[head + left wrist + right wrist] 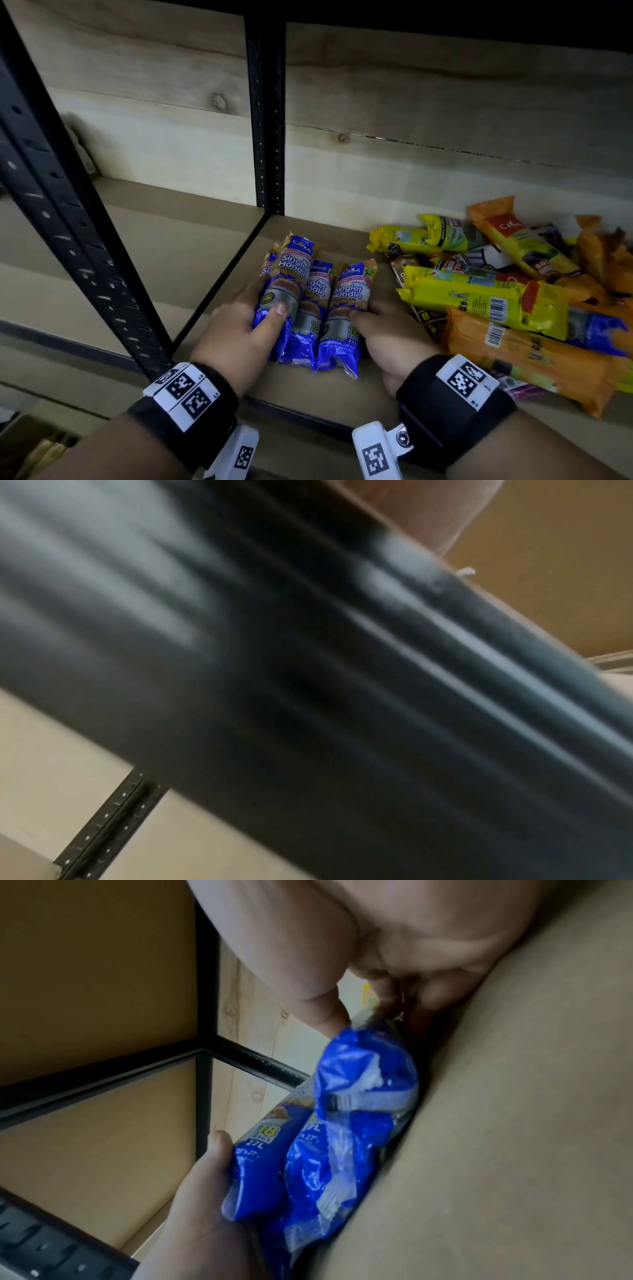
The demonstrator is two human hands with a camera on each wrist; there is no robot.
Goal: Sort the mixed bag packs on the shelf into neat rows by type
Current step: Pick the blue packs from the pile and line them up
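Several blue "Singlet Handle" bag packs (318, 301) lie side by side, lengthwise, near the left end of the shelf board (308, 390). My left hand (262, 308) grips the leftmost packs, thumb laid across the top one. On the other side, my right hand (371, 318) holds the rightmost blue pack, thumb on its face and fingers along its outer side. The right wrist view shows the packs' crimped ends (359, 1110) between my right hand (359, 1007) and the left hand (198, 1191). The left wrist view is a blur of dark metal with a bit of palm (428, 512).
A loose heap of yellow and orange packs (496, 301), with some dark and blue ones mixed in, fills the shelf's right side. A black perforated upright (68, 212) stands at front left, another post (267, 120) at the back. Bare board lies behind the blue packs.
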